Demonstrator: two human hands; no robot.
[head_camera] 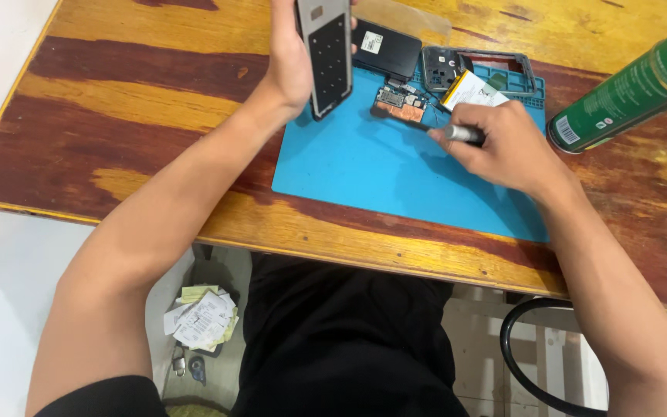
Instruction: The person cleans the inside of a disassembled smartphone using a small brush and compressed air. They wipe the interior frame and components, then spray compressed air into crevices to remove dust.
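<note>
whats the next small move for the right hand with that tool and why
Probably ease the tool tip a little further left onto the circuit board. The right hand grips it low over the blue mat, tip near the board's edge, while the left hand holds the phone frame up, clear.

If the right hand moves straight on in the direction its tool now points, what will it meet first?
The right hand holds a slim tool pointing left and slightly up across the blue mat. Its tip seems to lie at the small circuit board, so that board would likely be met first; depth is unclear.
</note>
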